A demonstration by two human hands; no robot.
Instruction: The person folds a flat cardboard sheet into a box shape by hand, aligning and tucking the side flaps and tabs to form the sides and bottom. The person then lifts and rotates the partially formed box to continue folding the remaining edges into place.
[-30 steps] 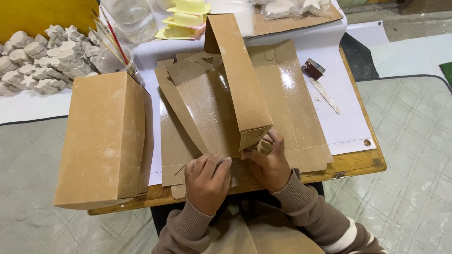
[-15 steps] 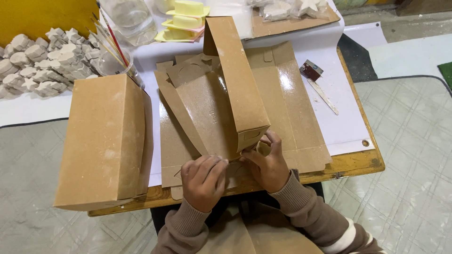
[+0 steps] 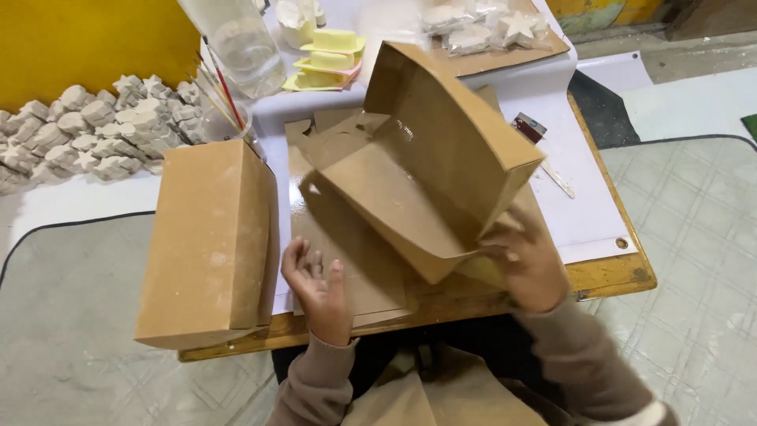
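head view: the right hand point(image 3: 527, 264) grips the near corner of a half-folded brown cardboard box point(image 3: 430, 162), fingers wrapped over its lower edge at about 4 o'clock from the picture's middle. the box is lifted and tilted, its open inside facing left and its long panel running up toward 12 o'clock. the left hand point(image 3: 319, 284) is open, palm up and fingers spread, holding nothing; it hovers just beside the box's lower left flap, at about 7 o'clock, over flat cardboard sheets point(image 3: 347, 268) that lie on the wooden table point(image 3: 607, 276).

at 9 o'clock from the lifted box stands a finished closed brown box point(image 3: 209, 241), on the table's left edge and apart from both hands. behind it, toward 10 o'clock, lies a heap of small white plaster figures point(image 3: 95, 130). at 11 o'clock a clear plastic container point(image 3: 236, 47) stands with thin brushes point(image 3: 221, 99) leaning beside it. at 12 o'clock sit yellow sponges point(image 3: 331, 59) in a small stack. at 1 o'clock are bagged white star shapes point(image 3: 493, 28) on a cardboard piece. at 3 o'clock a small dark tool point(image 3: 530, 128) lies on the white table cover point(image 3: 583, 189).
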